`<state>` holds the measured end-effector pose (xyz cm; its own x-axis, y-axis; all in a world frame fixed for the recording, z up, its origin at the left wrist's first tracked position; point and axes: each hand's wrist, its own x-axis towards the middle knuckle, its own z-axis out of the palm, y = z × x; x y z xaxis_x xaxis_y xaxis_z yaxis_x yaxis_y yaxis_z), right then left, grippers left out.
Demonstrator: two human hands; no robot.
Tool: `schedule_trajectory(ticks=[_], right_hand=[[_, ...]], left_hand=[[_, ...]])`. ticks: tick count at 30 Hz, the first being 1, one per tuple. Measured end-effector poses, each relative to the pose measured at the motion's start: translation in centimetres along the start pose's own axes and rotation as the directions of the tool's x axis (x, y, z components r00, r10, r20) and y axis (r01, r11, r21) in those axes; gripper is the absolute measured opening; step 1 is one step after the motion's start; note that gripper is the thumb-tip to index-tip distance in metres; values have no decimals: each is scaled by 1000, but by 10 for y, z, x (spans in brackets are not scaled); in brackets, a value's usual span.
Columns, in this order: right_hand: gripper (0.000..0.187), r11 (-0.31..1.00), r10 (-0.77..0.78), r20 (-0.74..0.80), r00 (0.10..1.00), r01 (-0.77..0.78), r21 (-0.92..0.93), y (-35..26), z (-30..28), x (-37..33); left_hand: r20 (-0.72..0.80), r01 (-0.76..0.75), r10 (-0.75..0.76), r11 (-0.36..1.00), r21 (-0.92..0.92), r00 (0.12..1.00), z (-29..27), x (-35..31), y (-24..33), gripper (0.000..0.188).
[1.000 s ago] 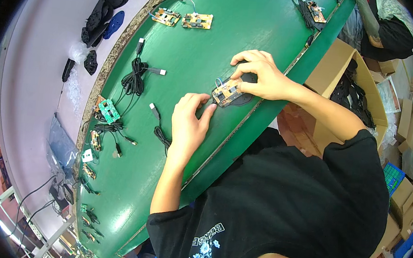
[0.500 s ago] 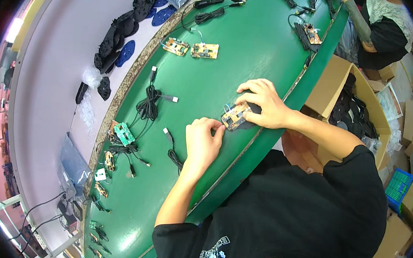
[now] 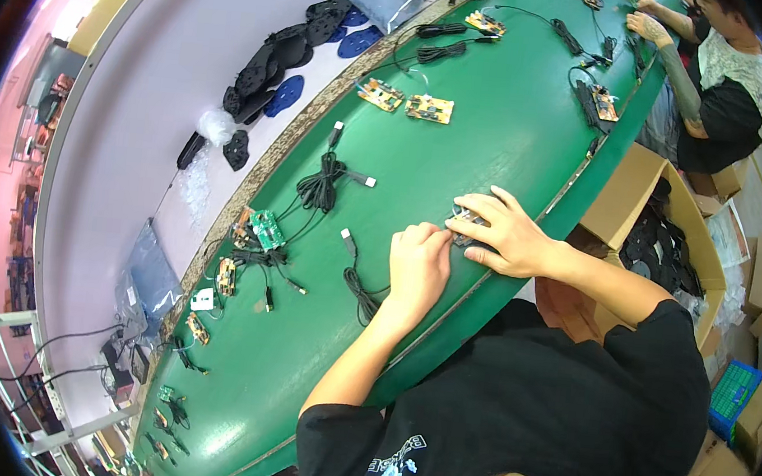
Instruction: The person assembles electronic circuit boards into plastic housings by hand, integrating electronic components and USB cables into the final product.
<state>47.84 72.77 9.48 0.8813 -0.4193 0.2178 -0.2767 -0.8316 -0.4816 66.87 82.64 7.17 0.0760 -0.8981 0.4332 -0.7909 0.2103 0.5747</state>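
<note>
A small circuit board (image 3: 461, 216) lies near the belt's close edge, mostly covered by my right hand. My right hand (image 3: 512, 239) arches over it, fingertips on its far side and thumb on the near side. My left hand (image 3: 419, 264) is closed in a pinch against the board's left end; whatever its fingertips hold is hidden. A black USB cable (image 3: 362, 298) with a pale plug lies just left of my left hand. Beyond it rests a coiled black cable (image 3: 317, 187).
Two tan circuit boards (image 3: 429, 108) sit farther up the green belt (image 3: 489, 148). A green board (image 3: 267, 230) and cables line its left side. Black and blue plates (image 3: 274, 65) lie on the pale ledge. A carton (image 3: 624, 200) of black parts stands right; a co-worker (image 3: 729, 96) works beyond.
The whole view has shifted, so the belt appears farther right and lower. My right hand has spread flatter over the board, hiding more of it. My left hand stays at its left end.
</note>
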Motion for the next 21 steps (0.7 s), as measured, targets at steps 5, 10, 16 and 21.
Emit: schedule_trajectory(ticks=[5, 10, 16, 21], right_hand=[[49, 992, -38, 61, 997, 44, -115, 4, -8, 7], [69, 945, 166, 77, 983, -136, -298, -2, -8, -19], [78, 933, 204, 153, 967, -144, -329, -4, -12, -20], [59, 927, 215, 103, 971, -170, -334, -3, 3, -11]], left_hand=[[-48, -75, 76, 997, 26, 996, 3, -2, 3, 12], [45, -107, 101, 977, 185, 994, 10, -24, 18, 39], [164, -150, 109, 953, 263, 980, 7, -27, 26, 50], [133, -46, 39, 998, 53, 990, -18, -22, 18, 56]])
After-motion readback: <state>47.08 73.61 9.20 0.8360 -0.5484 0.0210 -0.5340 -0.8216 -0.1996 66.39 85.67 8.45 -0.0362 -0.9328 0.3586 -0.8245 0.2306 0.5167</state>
